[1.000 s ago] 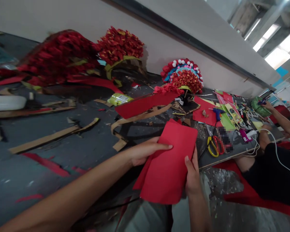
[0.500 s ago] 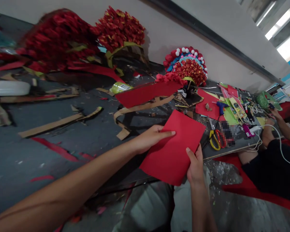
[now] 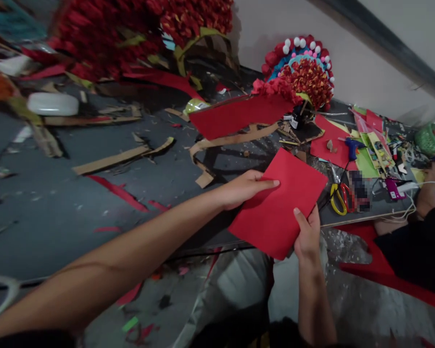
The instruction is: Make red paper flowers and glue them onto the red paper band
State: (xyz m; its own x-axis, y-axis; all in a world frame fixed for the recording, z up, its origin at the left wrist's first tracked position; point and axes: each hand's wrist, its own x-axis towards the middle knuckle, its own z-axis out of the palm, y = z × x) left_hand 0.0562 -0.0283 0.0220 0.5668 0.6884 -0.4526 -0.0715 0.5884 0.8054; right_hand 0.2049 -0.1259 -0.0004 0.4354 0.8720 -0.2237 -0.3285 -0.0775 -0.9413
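The left hand (image 3: 241,189) and right hand (image 3: 308,238) grasp a red, rectangular, paper-like sheet (image 3: 286,203), apparently steadying it; shifting it needs even support.

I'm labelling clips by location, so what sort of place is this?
Probably a craft workspace: cardboard strips litter the dark grey table, yellow-handled scissors lie near a blue glue gun, and a decorated fan-shaped red headpiece stands behind.

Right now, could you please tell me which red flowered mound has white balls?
The rightmost mound: white balls line its curved top edge, while the middle mound and leftmost mound show none.
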